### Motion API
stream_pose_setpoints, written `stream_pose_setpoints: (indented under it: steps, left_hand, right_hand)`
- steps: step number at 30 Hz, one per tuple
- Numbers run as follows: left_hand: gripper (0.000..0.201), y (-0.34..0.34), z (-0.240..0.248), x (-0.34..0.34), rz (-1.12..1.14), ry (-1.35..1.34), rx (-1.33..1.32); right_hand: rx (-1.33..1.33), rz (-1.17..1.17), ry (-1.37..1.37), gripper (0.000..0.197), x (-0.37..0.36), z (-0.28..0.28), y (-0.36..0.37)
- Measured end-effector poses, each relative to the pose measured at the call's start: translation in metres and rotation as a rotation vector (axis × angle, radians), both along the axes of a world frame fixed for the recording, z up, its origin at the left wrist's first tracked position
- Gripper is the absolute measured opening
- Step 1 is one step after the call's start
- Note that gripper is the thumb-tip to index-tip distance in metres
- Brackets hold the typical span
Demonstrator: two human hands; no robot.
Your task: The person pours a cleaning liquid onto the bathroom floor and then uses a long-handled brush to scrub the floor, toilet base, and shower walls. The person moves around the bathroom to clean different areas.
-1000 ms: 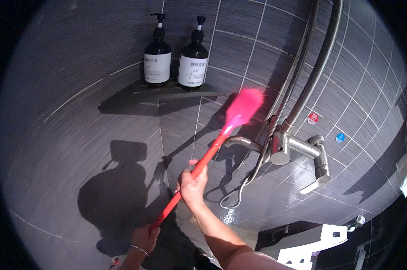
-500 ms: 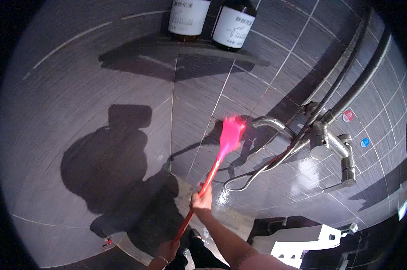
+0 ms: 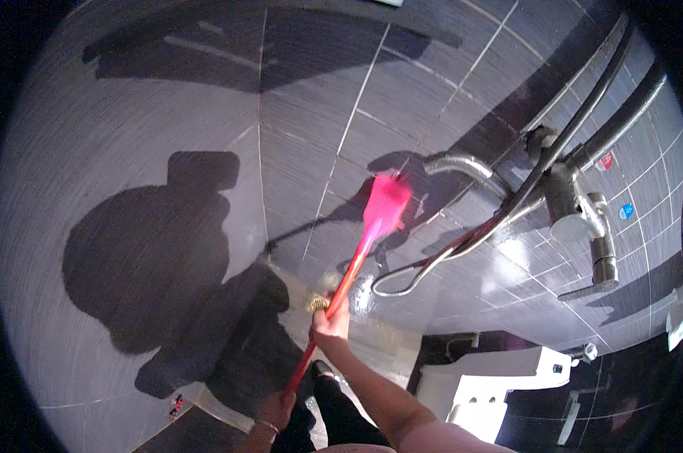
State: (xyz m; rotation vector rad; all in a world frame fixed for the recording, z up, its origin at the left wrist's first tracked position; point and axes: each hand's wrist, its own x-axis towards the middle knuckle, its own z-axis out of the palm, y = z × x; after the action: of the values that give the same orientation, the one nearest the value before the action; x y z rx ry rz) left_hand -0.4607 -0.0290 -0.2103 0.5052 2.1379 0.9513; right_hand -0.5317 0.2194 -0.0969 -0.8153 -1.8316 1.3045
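A long-handled pink scrubbing brush [image 3: 387, 205] with a red handle slants up and away from me, its head at the tiled wall [image 3: 296, 151], just left of and below the metal spout [image 3: 462, 164]. Blur on the bristles hides whether they touch the tiles. My right hand [image 3: 331, 325] is wrapped round the middle of the handle. Lower down, nearer my body, my left hand [image 3: 276, 411] closes round the handle's end.
A mixer tap [image 3: 572, 200] with a looping metal shower hose [image 3: 500, 219] juts from the wall at right. A white toilet [image 3: 492, 381] stands at lower right. Near the wall corner lies a floor drain [image 3: 317, 303]. Small red items [image 3: 177, 406] sit at lower left.
The view has tipped downward, so the two dark bottles on the corner shelf have left it. The brush head has shifted slightly on the wall near the spout; both hands keep their grip.
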Motion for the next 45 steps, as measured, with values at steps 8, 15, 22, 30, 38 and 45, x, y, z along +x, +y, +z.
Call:
stream_pose_setpoints:
  steps: [8, 15, 22, 30, 38, 45]
  left_hand:
    - [0.042, 0.061, 0.066, -0.002, -0.191, -0.006, 0.041]
    - [0.037, 0.086, 0.117, -0.063, -0.146, 0.043, -0.077]
    - [0.041, 0.031, 0.028, 0.002, -0.191, 0.041, -0.094]
    - [0.045, 0.078, 0.079, -0.051, -0.25, 0.0, -0.201]
    - [0.045, 0.03, 0.059, -0.014, -0.002, -0.218, -0.049]
    - [0.051, 0.114, 0.087, 0.035, 0.401, -1.105, 0.62]
  right_hand:
    - [-0.069, -0.076, -0.066, 0.039, 0.052, 0.016, 0.033]
    - [-0.322, -0.028, 0.287, 0.031, 0.023, 0.097, 0.038]
    - [-0.479, -0.04, -0.05, 0.036, 0.047, 0.002, 0.011]
    - [-0.222, -0.063, 0.286, 0.032, 0.033, 0.044, 0.039]
    - [0.3, -0.056, 0.064, 0.034, -0.003, -0.002, 0.007]
    - [0.054, 0.383, -0.314, 0.033, -0.054, 0.046, 0.035]
